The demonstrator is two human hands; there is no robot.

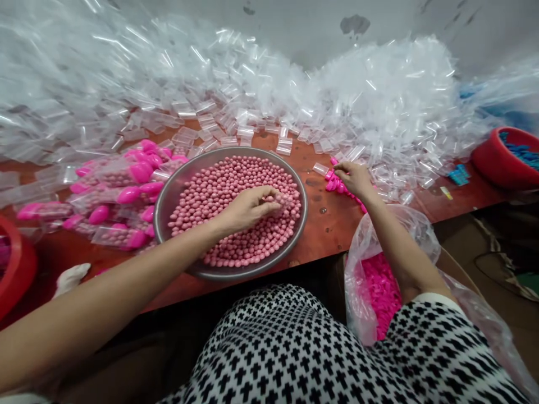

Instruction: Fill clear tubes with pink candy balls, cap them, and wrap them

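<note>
My left hand (252, 209) is over a round metal basin (229, 275) filled with pink beads (219, 196). Its fingers are curled around a clear plastic tube (286, 201), which lies low among the beads and is hard to make out. On the red tabletop to the right, my right hand (354, 178) reaches down with fingers pinched at a small heap of bright pink plastic pieces (336, 184). Its fingertips touch one of them. A loose clear sleeve (320, 169) rests just left of that heap.
Clear plastic sleeves (261, 78) are piled along the wall. Bead-filled packs with pink ends (126, 193) lie left of the basin. A plastic bag of pink pieces (381, 292) hangs open below the right arm. Red tubs (505, 163) stand at both sides.
</note>
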